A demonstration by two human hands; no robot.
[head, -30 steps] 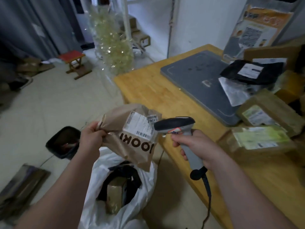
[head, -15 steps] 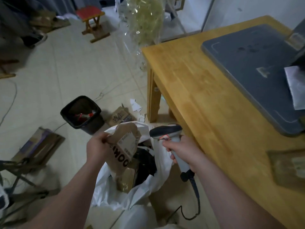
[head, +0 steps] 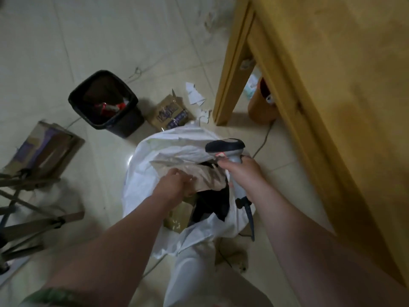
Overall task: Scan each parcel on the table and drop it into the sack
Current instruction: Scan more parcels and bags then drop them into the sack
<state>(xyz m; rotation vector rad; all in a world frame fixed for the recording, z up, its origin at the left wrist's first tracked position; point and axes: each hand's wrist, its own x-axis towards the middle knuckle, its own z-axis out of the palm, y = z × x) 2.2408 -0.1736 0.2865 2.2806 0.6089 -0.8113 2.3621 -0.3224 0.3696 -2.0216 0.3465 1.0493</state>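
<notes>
A white sack (head: pixel 141 173) stands open on the floor beside the table (head: pixel 332 85). My left hand (head: pixel 177 182) holds a brown paper parcel (head: pixel 208 178) down in the sack's mouth, its label side hidden. Beneath it lie a black parcel (head: pixel 212 202) and a tan box (head: pixel 179 216). My right hand (head: pixel 243 171) grips a grey handheld scanner (head: pixel 225 146) just right of the parcel, over the sack's rim, with a red light showing on it. The scanner's cable hangs down past the sack.
A black waste bin (head: pixel 106 103) stands on the tiled floor left of the sack. A small printed carton (head: pixel 170 114) and paper scraps lie by the table leg (head: pixel 232 74). Flattened cardboard (head: pixel 44 149) and a folding frame sit at the far left.
My view has tipped down from the tabletop to the floor. My left hand has lowered the brown parcel from in front of the scanner into the sack's mouth. The scanner followed downward.
</notes>
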